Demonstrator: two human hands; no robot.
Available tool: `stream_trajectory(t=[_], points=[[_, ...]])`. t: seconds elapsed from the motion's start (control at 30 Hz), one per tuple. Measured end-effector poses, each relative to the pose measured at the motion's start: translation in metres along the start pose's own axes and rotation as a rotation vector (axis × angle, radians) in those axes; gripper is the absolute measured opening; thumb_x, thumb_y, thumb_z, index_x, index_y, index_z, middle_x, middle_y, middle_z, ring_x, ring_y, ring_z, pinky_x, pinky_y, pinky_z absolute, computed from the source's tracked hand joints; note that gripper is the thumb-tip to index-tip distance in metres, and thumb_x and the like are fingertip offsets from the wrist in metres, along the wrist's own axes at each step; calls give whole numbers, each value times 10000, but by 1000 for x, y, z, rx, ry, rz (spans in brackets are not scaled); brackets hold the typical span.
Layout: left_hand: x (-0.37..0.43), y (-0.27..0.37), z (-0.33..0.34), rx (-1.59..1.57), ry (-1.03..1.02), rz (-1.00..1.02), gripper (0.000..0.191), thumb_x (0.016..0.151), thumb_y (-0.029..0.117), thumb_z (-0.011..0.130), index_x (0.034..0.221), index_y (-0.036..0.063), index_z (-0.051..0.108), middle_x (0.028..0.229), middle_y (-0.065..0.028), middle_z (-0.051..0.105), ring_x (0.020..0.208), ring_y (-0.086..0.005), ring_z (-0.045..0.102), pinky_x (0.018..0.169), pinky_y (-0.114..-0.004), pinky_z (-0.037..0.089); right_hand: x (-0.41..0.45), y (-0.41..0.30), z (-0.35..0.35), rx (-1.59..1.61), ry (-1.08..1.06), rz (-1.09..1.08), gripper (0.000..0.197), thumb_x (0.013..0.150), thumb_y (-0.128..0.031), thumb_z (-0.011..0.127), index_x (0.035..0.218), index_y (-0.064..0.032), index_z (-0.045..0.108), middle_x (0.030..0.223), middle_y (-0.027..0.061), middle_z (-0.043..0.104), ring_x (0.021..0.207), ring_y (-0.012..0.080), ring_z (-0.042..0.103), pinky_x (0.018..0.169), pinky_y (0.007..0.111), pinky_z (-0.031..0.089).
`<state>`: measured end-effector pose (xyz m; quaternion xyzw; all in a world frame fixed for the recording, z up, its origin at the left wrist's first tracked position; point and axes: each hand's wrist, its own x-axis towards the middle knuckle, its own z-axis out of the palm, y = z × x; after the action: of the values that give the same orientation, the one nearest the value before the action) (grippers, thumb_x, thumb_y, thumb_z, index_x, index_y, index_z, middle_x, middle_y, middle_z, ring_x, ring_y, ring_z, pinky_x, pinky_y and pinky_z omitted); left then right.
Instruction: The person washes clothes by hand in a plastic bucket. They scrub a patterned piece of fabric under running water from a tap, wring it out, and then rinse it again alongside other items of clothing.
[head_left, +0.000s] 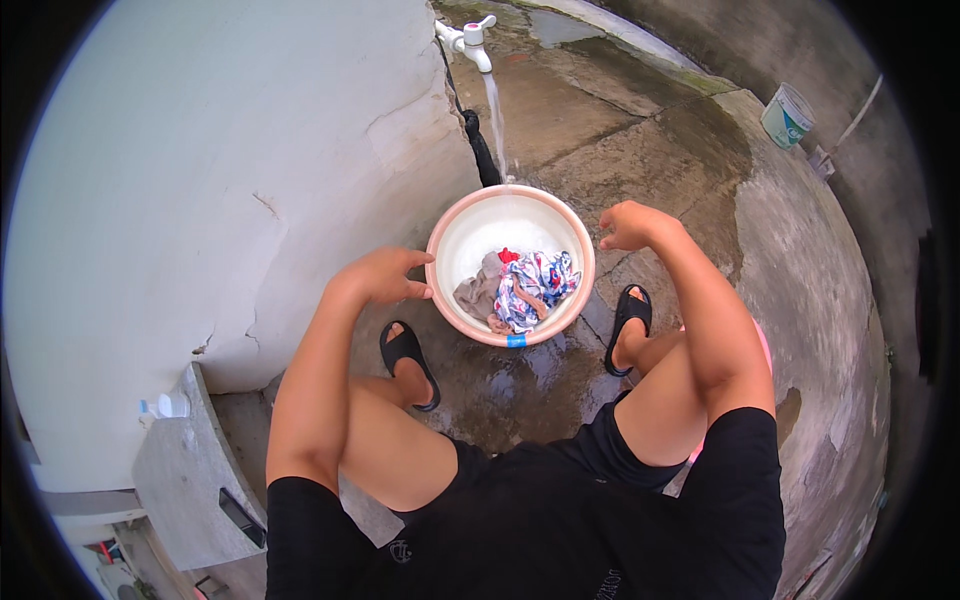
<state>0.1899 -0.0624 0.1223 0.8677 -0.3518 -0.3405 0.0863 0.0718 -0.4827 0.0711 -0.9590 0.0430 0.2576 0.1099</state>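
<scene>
A round basin (511, 193) with a pink rim and white inside stands on the wet ground between my feet. In it lie bunched cloths: a grey-brown one (478, 291) at the left, a blue, white and red patterned one (534, 283) at the right, and a small red piece (508, 256). Water runs from a white plastic tap (475, 46) into the basin's far side. My left hand (391, 275) is at the basin's left rim, thumb and finger apart, holding nothing. My right hand (631, 225) hovers just right of the rim, fingers slightly bent, with nothing in it.
A whitewashed wall (315, 135) rises at the left. On a concrete ledge (187, 480) are a clear plastic container (171, 406) and a dark phone-like object (241, 517). A white and green bucket (787, 116) stands at the upper right. Black slippers (409, 360) are on my feet.
</scene>
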Motion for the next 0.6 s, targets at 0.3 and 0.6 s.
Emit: stream_trajectory(t=[0.3, 0.6], points=[[-2, 4, -1, -32, -22, -44, 714, 837, 379, 811, 1452, 134, 546, 1267, -218, 673, 1135, -372, 656, 967, -429, 511, -1, -8, -5, 0, -51, 25, 554, 860, -381, 766, 1310, -76, 656, 1308, 169, 660, 1230, 343, 615, 1018, 428, 504], [0, 3, 1, 32, -7, 13, 718, 844, 361, 804, 1456, 102, 533, 1313, -211, 650, 1225, -376, 613, 1030, -426, 481, -1, -10, -4, 5, -54, 34, 569, 853, -400, 768, 1300, -65, 659, 1288, 187, 666, 1217, 350, 621, 1017, 416, 505]])
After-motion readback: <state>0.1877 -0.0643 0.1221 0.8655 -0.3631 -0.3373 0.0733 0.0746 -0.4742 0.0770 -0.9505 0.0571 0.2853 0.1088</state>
